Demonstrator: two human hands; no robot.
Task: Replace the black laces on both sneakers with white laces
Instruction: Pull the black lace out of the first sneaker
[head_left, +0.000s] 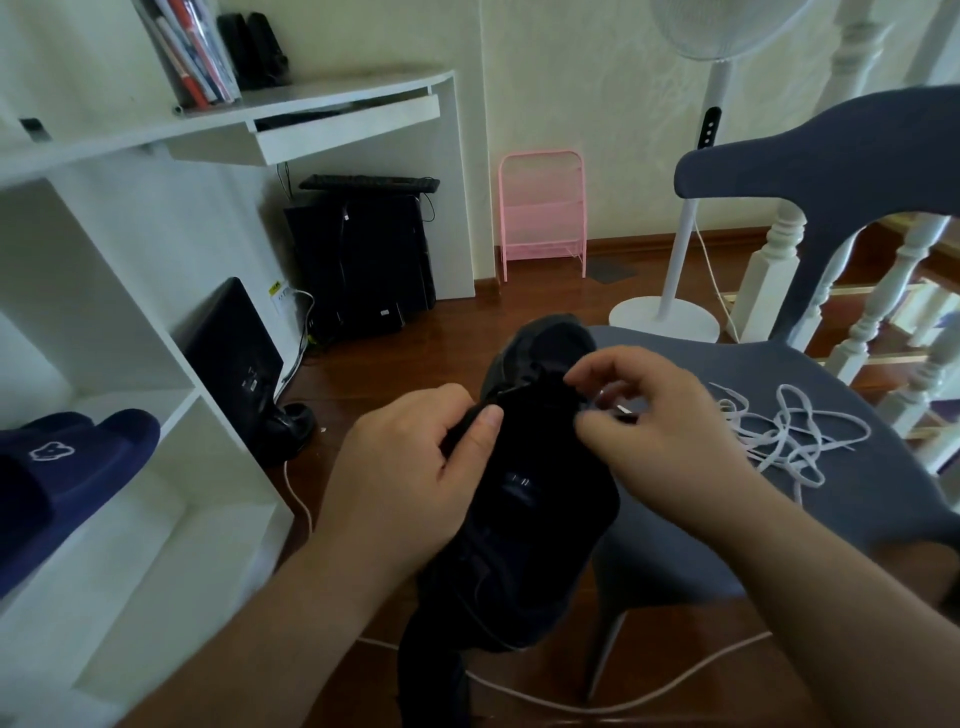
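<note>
A black sneaker (524, 519) is held up in front of me, toe pointing away, over the edge of a grey chair seat. My left hand (410, 467) grips its left side, thumb pressed on the lace area. My right hand (660, 431) pinches something small at the sneaker's upper right eyelets; a pale lace tip shows between its fingers. The black lace itself is hard to tell apart from the dark upper. A tangle of white laces (789, 436) lies on the chair seat to the right. A second dark shoe (291, 426) sits on the floor by the shelf.
The grey chair (857, 499) stands at right, its backrest arching above. A white shelf unit (130, 467) with navy slippers (67, 467) is at left. A white fan stand (670, 312), a pink rack (543, 213) and a white cable (571, 701) are on the wooden floor.
</note>
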